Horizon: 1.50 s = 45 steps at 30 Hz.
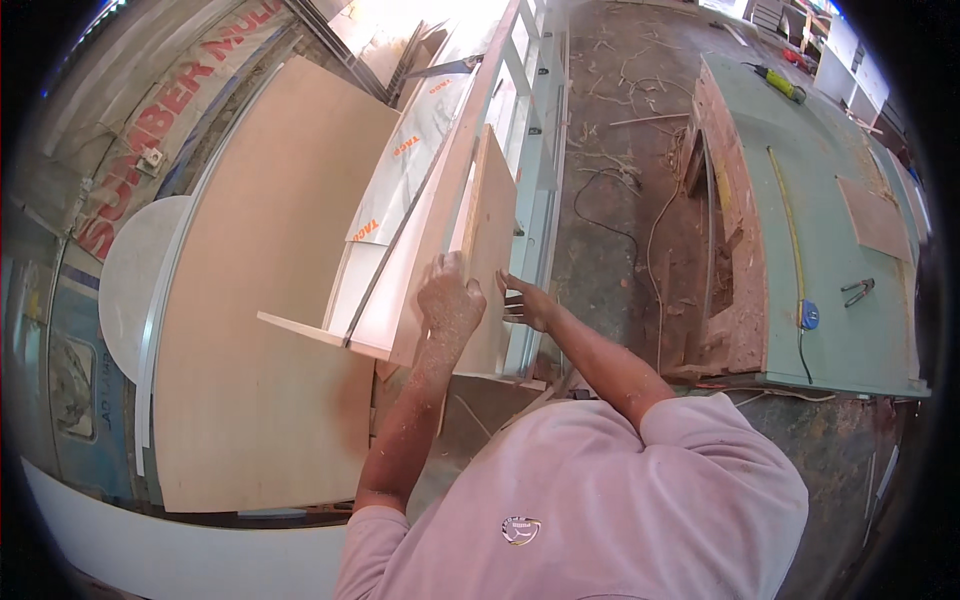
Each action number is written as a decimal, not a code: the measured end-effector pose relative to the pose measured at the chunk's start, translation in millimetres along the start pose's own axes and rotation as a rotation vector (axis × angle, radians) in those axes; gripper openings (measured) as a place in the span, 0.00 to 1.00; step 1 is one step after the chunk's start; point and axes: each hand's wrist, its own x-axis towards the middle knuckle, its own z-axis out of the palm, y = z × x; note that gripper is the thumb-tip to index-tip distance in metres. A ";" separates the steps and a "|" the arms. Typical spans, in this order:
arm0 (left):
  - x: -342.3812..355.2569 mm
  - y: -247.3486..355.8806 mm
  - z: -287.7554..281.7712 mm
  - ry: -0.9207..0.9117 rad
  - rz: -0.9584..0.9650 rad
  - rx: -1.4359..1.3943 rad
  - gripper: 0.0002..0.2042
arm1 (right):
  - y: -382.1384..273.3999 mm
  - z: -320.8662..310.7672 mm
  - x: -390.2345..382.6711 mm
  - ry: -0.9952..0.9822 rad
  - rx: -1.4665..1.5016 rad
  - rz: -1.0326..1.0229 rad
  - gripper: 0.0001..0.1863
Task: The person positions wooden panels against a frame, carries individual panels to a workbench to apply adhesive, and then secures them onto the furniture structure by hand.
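Nearest, a person in a pink shirt leans toward the near end of a wooden frame; the board, pale brown and apparently on edge, lies along the frame's right side, close to its near corner. Left hand: dusted with sawdust, fingers curled in, though I cannot tell from here whether they grasp the board's edge or the frame beside it. Right hand: thumb against the board's right face, the other fingers spread and not closed round it. With so little grip on that side, the board could tip or slide rightward if the left hand slackened, and the dust might make skin slip; a fingertip could be pinched where board and frame meet. Left of the frame, a large plywood sheet. To the right, a green worktop bears a drawn-out tape measure by its near edge, pliers toward its right edge and, near its far end, a green power tool; the loose cable on the floor between could catch a backward-stepping foot
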 end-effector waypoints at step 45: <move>29.6 -12.2 27.0 -0.071 -0.022 0.461 0.13 | 8.5 -22.7 81.7 -0.181 -0.076 0.084 0.46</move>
